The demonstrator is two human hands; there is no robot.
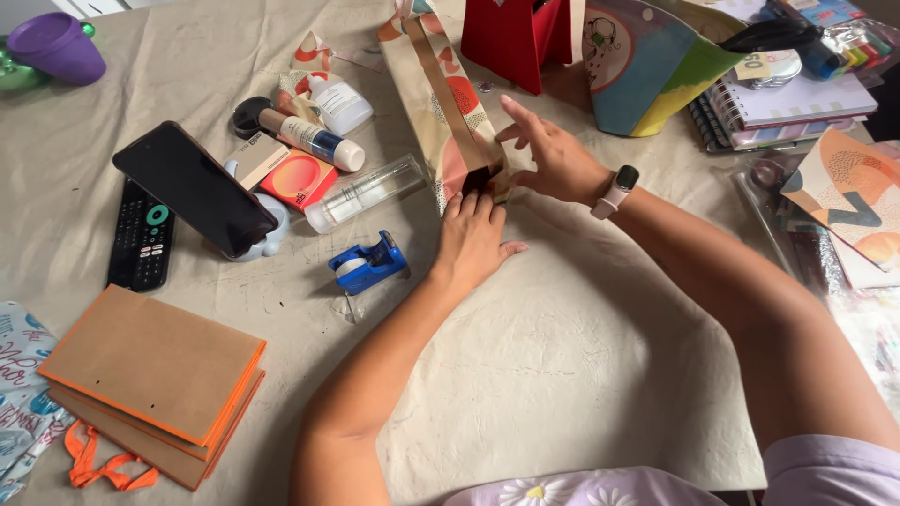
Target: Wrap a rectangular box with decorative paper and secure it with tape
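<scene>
Left hand (473,239) lies palm down on the worktop (562,375), fingers together and stretched forward, their tips pressing on a small dark piece (478,178) at the near end of a long patterned paper strip (441,103). Right hand (553,159) sits just beyond it, fingers spread apart and open, resting on the same end of the strip and pinning its edge; a watch (619,190) with a pale band is on that wrist. Neither hand is closed around anything; both simply press down. The strip, cream with orange and red shapes, runs from the hands away toward the far edge of the worktop. Just left of the left hand stands a blue tape dispenser (368,265). Nearer the person, at the left edge, lie stacked brown paper bags (155,375) with orange edges and orange handles. Further left are a black remote control (141,239) and a dark phone (192,187) propped on a stand. Beyond these lie a clear tube (364,194), an orange-red box (298,178) and small white bottles (323,117). At the far side stand a red bag (511,37) and a colourful paper bag (647,70), with spiral notebooks (797,103) to the right and a purple cup (61,47) far left.
</scene>
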